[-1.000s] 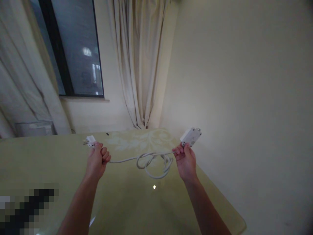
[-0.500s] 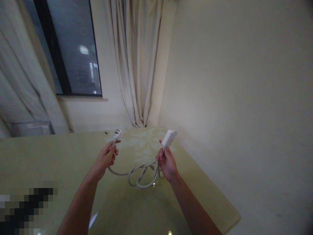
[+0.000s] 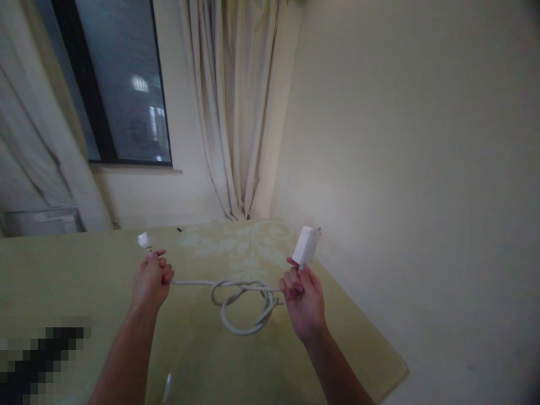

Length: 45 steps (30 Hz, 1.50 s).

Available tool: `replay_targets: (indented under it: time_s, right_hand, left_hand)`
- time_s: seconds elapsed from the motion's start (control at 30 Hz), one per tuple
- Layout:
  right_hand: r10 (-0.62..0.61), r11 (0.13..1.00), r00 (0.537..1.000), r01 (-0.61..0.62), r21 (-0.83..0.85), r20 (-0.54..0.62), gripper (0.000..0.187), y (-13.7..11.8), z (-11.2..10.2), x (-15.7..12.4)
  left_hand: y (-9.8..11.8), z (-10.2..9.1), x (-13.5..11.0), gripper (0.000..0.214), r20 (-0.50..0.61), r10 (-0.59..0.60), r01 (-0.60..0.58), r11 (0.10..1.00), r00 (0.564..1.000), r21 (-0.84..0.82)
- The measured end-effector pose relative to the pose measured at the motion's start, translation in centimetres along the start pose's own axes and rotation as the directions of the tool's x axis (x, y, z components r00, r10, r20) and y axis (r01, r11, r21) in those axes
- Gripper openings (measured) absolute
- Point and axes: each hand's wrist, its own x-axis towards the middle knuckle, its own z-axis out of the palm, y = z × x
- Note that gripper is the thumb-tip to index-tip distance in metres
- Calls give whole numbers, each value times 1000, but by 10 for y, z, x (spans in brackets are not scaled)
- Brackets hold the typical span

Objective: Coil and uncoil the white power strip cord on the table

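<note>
One cord [image 3: 189, 282], two ends held
The left hand [image 3: 152, 281] grips it just below one plug [image 3: 144, 241]; the right hand [image 3: 305, 304] grips it beneath one block [image 3: 306, 246]. It loops between both hands, one table [image 3: 363, 346] below them.

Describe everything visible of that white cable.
The white, round, plastic-looking cable forms loose, crossing loops beside the right hand and runs nearly straight to the left hand, which grips it near its white plug. The right hand holds it near the white rectangular block. Whether it touches the glossy green table is unclear.
</note>
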Motion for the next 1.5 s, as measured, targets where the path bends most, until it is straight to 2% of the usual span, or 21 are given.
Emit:
replay_targets:
  time_s: [0.07, 0.17, 0.23, 0.3, 0.37, 0.43, 0.53, 0.63, 0.73, 0.87, 0.93, 1.07, 1.17, 1.3, 1.4, 1.5]
  right_hand:
    - [-50, 998, 998, 51, -31, 34, 34, -13, 8, -8]
    - [-106, 992, 993, 109, -68, 47, 31, -26, 13, -7]
    - [-135, 987, 990, 138, -83, 43, 30, -28, 13, -2]
    - [-121, 986, 991, 128, -108, 61, 32, -25, 11, 2]
    - [-85, 986, 993, 96, -139, 84, 36, -17, 10, 6]
    - [-71, 983, 994, 84, -165, 88, 36, -4, 10, 14]
    - [-62, 977, 994, 79, -200, 88, 33, 22, 17, 37]
    - [20, 967, 984, 26, -252, 178, 29, 55, 34, 66]
    - [96, 950, 964, -14, -311, 249, 28, 93, 57, 85]
    - [205, 892, 902, -12, -452, 380, 18, 141, 93, 87]
    - [266, 840, 867, 7, -543, 422, 12, 163, 111, 84]
    - [350, 678, 837, 84, -730, 421, 21, 203, 137, 84]
    - [380, 544, 825, 166, -822, 418, 25, 227, 145, 83]
    - [410, 406, 798, 275, -872, 442, 23, 251, 144, 80]
    - [415, 342, 788, 329, -880, 456, 21, 264, 141, 82]
    - [398, 320, 790, 357, -878, 466, 22, 274, 135, 87]
  left_hand:
    - [2, 0, 1, 12, -10, 8, -8, 1000, 1000, -16]
    - [5, 0, -3, 18, 87, 19, -19, 1000, 996, 2]
    - [7, -1, -9, 31, 191, 17, -35, 995, 981, 95]
    - [6, -2, -15, 45, 275, 9, -86, 959, 961, 269]
    - [2, -2, -21, 55, 323, 34, -189, 866, 946, 462]
    - [-4, -3, -25, 60, 387, 101, -333, 729, 916, 598]
    - [-18, -8, -25, 62, 487, 189, -506, 530, 853, 681]
    - [-37, -18, -17, 61, 517, 224, -560, 427, 826, 710]
    - [-55, -36, -8, 49, 512, 235, -561, 420, 826, 713]
    - [-74, -61, -7, 43, 463, 287, -545, 439, 839, 715]
    - [-83, -72, -12, 42, 429, 300, -523, 459, 852, 718]
    - [-94, -87, -19, 35, 369, 306, -479, 507, 877, 717]
    - [-96, -93, -21, 31, 277, 339, -426, 532, 899, 732]
    - [-95, -96, -24, 30, 168, 369, -361, 553, 914, 751]
    - [-93, -95, -26, 28, 155, 375, -353, 546, 914, 759]
    - [-91, -93, -27, 27, 184, 375, -375, 539, 909, 754]
